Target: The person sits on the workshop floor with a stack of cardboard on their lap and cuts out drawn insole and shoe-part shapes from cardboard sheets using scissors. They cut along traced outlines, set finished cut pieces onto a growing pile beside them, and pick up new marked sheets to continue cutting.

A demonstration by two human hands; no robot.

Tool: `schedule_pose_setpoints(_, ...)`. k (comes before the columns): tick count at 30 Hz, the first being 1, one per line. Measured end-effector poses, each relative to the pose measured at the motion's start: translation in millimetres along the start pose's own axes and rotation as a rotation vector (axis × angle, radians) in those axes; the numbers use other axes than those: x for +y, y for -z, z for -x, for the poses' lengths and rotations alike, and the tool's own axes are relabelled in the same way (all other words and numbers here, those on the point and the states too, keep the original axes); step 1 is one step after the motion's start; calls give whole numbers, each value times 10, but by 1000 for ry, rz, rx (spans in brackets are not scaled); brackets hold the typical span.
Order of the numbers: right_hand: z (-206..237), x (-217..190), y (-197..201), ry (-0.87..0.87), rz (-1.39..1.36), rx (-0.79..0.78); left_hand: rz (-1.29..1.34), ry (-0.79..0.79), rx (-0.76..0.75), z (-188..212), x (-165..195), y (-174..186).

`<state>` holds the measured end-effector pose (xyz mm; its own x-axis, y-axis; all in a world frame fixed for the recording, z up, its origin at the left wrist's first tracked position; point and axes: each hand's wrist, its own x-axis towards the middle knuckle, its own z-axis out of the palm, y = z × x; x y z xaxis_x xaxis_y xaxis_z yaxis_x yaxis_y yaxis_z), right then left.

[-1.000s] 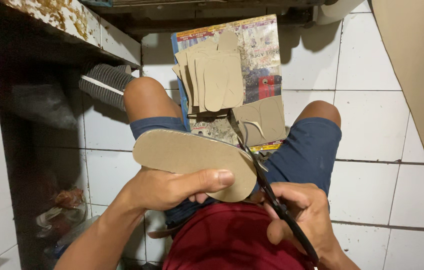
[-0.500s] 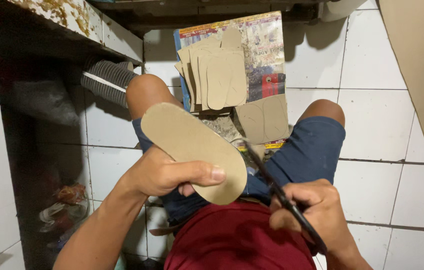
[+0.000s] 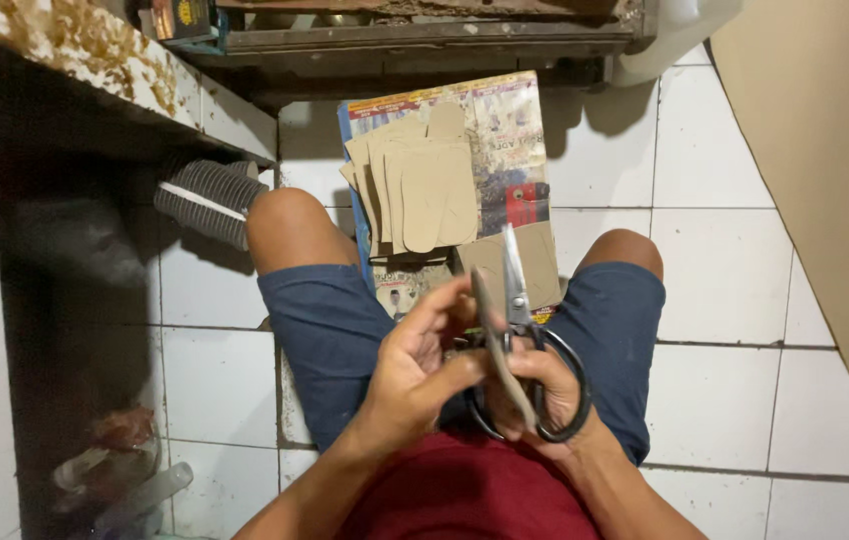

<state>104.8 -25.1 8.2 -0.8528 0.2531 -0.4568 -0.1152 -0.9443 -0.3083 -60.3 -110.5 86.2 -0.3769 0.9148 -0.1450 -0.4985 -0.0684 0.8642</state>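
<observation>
The left hand (image 3: 415, 370) has turned the insole (image 3: 501, 355) edge-on beside the raised scissors (image 3: 525, 340).

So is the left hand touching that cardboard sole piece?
Touching. The head view shows the left hand with fingers wrapped against the edge-on cardboard sole, next to the scissors in the right hand.

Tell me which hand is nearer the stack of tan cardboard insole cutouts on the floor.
Left. The left hand reaches up just below the stack of tan cardboard insole cutouts; the right hand sits lower, gripping black-handled scissors.
</observation>
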Motion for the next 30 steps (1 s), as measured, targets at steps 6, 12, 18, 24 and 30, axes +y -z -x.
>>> schedule_pose_setpoints(6,-55,18,14,20,207,217,-90,95,102,61,-96,210)
schedule_pose_setpoints(12,50,-40,29,265,418,166,-79,-17,89,38,-189,247)
schedule_pose_setpoints(18,134,-1,-18,440,703,291,8,14,97,60,-319,226)
schedule_pose_setpoints(24,80,94,25,403,531,244,175,131,106,79,-364,246)
schedule_pose_setpoints(30,4,197,88,100,151,160,396,129,244,-2,-444,285)
